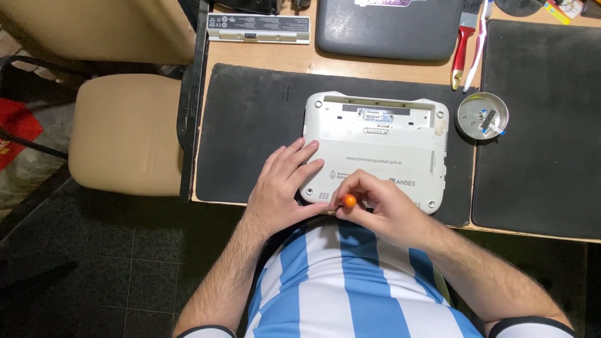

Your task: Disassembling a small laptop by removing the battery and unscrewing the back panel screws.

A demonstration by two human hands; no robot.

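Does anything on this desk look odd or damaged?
The white laptop lies upside down on the black mat, and a long slot along its far edge gapes empty. A battery pack lies apart near the desk's far edge.

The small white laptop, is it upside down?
Yes. The small white laptop lies closed, underside up: its label, vents and empty battery slot show.

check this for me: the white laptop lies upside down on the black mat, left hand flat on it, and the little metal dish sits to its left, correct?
Not quite: in the head view the metal dish sits to the right of the white laptop, not its left. The rest holds: left hand, black mat.
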